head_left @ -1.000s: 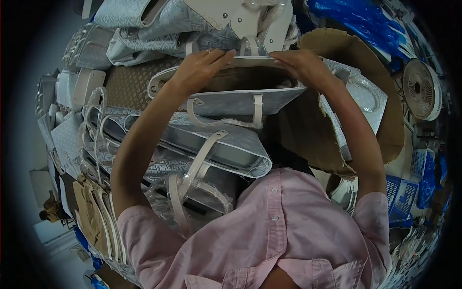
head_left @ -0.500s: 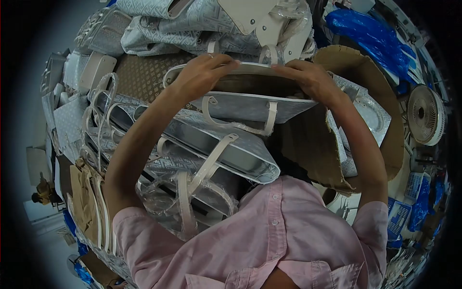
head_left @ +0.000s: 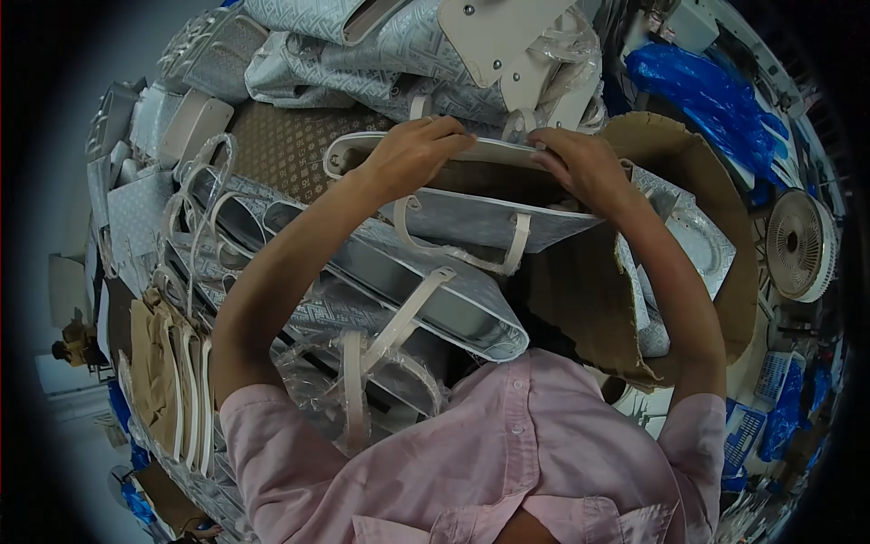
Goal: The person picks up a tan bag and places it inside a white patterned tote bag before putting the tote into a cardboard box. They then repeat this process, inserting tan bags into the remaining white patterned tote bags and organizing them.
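A pale grey tote bag with a white-edged rim and cream handles stands with its mouth gaping and a brown interior showing. My left hand is closed over the bag's far rim, close to the base of the far handle. Further right along that same rim, my right hand grips the edge with bent fingers and thumb. The near handle hangs down over the side facing me. Just below lies another grey tote bag, also gaping, its cream strap standing up. The fingertips are partly hidden behind the rim.
A torn-edged cardboard box holding patterned silver pieces stands at my right. Patterned silver bags are heaped behind. Several bags with plastic-wrapped handles crowd the left. A brown patterned surface, blue plastic and a fan are around.
The view has shifted slightly, so most things sit a little lower and further right. Both hands stay on the far rim, with the fingers of my right hand more bent.
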`<state>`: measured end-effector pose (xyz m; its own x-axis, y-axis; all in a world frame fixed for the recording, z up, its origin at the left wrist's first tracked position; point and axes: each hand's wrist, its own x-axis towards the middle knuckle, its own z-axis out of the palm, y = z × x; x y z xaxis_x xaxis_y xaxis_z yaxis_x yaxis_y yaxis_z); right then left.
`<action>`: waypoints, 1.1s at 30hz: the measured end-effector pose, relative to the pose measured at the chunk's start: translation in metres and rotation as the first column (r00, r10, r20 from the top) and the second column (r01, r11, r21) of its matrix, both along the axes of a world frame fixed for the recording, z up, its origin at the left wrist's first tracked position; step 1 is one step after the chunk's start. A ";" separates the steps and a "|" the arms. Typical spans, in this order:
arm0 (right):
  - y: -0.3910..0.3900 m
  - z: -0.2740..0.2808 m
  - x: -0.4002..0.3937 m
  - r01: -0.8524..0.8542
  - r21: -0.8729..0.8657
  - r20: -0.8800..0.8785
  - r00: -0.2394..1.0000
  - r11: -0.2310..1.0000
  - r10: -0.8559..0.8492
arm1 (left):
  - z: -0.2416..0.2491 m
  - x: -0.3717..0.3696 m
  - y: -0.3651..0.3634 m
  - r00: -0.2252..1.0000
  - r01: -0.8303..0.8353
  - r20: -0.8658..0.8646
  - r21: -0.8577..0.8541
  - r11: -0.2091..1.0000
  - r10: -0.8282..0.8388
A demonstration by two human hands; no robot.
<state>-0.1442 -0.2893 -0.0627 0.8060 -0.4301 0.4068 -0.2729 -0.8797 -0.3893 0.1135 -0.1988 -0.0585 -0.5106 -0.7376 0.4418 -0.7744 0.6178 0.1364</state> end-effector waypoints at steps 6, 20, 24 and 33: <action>-0.003 0.005 -0.003 -0.041 0.073 -0.074 0.996 0.996 0.046 | -0.011 -0.025 -0.020 0.995 -0.089 -0.029 0.090 0.992 0.092; -0.008 -0.008 0.002 -0.093 0.082 -0.093 0.991 0.992 0.101 | -0.021 -0.029 -0.021 0.985 -0.085 -0.123 0.271 0.959 0.122; -0.007 -0.011 0.006 -0.143 -0.068 -0.126 0.983 0.987 0.134 | -0.023 -0.025 -0.020 0.982 -0.157 -0.068 0.238 0.959 0.177; 0.010 0.006 0.031 -0.200 -0.484 -0.130 0.979 0.852 0.156 | -0.021 0.039 0.035 0.994 -0.057 0.080 -0.178 0.982 0.072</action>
